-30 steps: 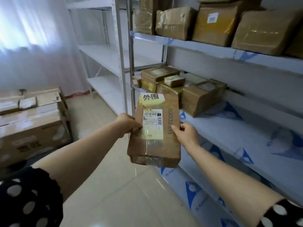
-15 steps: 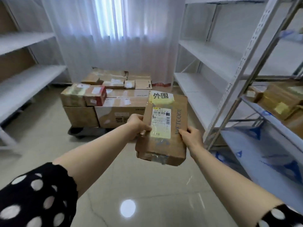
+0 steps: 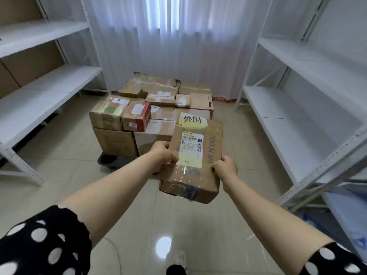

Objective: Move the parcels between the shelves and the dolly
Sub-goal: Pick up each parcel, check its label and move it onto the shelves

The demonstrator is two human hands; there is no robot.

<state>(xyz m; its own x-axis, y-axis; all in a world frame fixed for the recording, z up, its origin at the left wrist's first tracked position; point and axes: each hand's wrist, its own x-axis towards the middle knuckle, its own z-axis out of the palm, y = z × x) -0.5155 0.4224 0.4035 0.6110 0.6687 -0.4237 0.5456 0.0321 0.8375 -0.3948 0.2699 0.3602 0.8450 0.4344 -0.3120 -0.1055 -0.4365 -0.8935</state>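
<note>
Ok, parcel (image 3: 195, 155) is up in both grips, mid-air over the floor (image 3: 69, 175), just short of the dolly (image 3: 108, 161) and overlapping its near right corner from my view. Left grip (image 3: 161, 153) is wrapped on the parcel's left edge, thumb on top over the tape. Right grip (image 3: 225, 168) is clamped on the right edge by the WETCODE print, thumb on top too. Fingers underneath are hidden by the box, so no read there.

Yellow tag (image 3: 191, 121) at the far end has two big characters. The shipping label (image 3: 192, 143) is too small to read, barcode only. Clear tape glare blurs the near end.

Dolly is mostly buried: I only get a dark deck corner and wheel area at front left, the rest sits under the stacked parcels (image 3: 158, 100). A red box (image 3: 137, 116) is on top, front left, beside a taped brown one. The back row is partly cut by the curtain (image 3: 168, 36) folds.

Room-wise, the floor runs wide btwn the left shelves (image 3: 49, 90) and right shelves (image 3: 297, 108), with white boards on both. Brown cardboard at the left unit's back is cut off by the frame edge. The bottom right corner shows blue-printed sheeting, cropped, can't ID it. Shoe (image 3: 178, 261) is at the bottom edge.
</note>
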